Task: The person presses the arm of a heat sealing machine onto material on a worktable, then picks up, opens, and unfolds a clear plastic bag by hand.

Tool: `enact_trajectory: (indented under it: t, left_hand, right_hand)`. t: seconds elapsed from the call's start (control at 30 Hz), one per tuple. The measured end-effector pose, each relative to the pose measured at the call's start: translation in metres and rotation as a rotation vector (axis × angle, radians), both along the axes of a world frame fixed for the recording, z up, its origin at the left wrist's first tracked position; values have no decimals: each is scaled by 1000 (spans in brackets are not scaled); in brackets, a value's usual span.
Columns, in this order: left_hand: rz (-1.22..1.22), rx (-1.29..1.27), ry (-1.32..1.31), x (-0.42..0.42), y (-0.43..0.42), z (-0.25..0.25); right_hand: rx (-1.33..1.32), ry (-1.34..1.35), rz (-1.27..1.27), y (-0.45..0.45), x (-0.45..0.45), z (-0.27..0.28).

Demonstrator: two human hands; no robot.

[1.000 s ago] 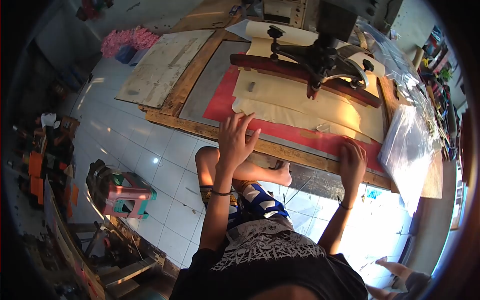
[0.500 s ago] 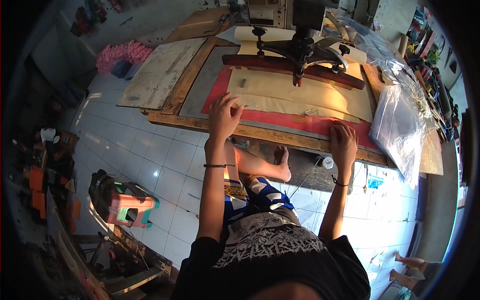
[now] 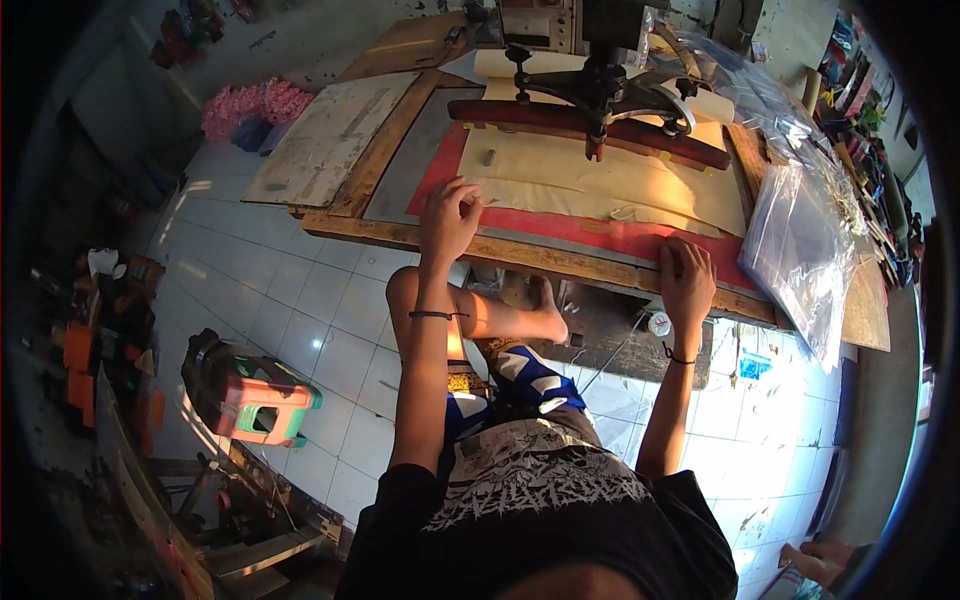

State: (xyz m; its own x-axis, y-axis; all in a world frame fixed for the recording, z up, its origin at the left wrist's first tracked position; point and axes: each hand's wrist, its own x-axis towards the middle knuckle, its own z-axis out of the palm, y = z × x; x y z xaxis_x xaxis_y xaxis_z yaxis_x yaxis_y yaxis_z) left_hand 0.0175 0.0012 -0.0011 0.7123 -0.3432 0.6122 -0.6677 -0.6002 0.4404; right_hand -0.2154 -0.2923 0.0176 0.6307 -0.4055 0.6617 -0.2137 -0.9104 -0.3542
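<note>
My left hand (image 3: 452, 218) is at the front left of the work surface, over the red sheet (image 3: 440, 172). Its fingers are curled, thumb close to forefinger; whatever may be between the tips is hidden. Near the front right corner, my right hand (image 3: 688, 280) has bent fingers at the red sheet's front edge, their tips hard to see. A wrinkled tan sheet (image 3: 580, 180) lies on the red one, beyond both hands. Above its far part stretches a dark red bar (image 3: 640, 133), carried by a black metal bracket (image 3: 600, 95).
Clear plastic sheets (image 3: 795, 255) hang over the table's right end. A worn board (image 3: 335, 135) lies at the left, by pink material (image 3: 255, 108). A red and green stool (image 3: 262, 410) stands on the tiled floor. Another person's feet (image 3: 805, 560) show at lower right.
My left hand has drawn slightly back from the tan sheet, its fingers more curled. My knee has swung out to the left and my foot has shifted left. The right hand stays about where it was.
</note>
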Motion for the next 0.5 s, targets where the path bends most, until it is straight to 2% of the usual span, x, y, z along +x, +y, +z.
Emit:
enact_trajectory:
  t: [0.5]
  left_hand:
    - [-48,-170,-39,10,-3,0]
  right_hand:
    - [21,-46,-56,3,3,2]
